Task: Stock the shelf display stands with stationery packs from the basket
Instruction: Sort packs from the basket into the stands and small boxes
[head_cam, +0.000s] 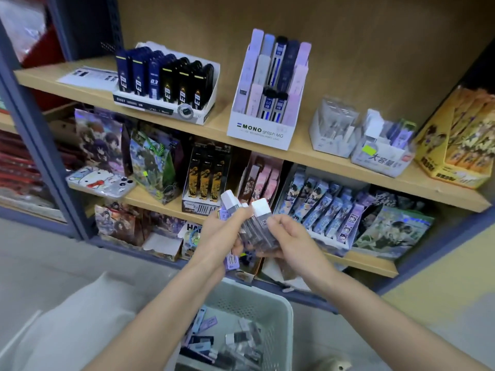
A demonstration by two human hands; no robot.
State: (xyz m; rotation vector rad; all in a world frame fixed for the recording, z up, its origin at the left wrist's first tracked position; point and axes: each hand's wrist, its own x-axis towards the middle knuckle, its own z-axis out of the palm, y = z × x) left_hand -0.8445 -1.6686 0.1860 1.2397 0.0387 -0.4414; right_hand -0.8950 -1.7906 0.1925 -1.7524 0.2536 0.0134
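**While both hands hold packs: shelf bay, contents as seen**

Where the two forearms meet before the middle shelf (150,202), a fanned bundle of slim stationery packs (257,223), grey-bodied with white caps, is held above the basket.

- Left hand (222,231): fingers curled round the left of the bundle; a lilac pack (231,259) sticks out below the palm.
- Right hand (286,236): thumb and fingers pinch the right of the same bundle.
- Basket (284,311): pale, perforated, on the floor directly under the arms; loose packs (235,341) lie inside, black, white and lilac.
- Top shelf (294,153), from the left: flat leaflet (85,76); white display stand (166,103) of navy and black packs; tall MONO graph stand (259,129), its columns unevenly filled with lilac, grey and navy packs; clear stand (332,129); low stand with a green sticker (380,153); yellow character box (455,145).
- Middle shelf: cat-print phone case (99,180), illustrated bags, black-and-orange packs (206,178), blue character packs (321,204).

Obstructions: the hands and bundle cover the goods behind them on the middle and bottom shelves.

Hard to make out: how many packs are in the bundle; the fine print on most stands is blurred; the basket's near edge is cut off by the frame, and the yellow box runs past the right edge.
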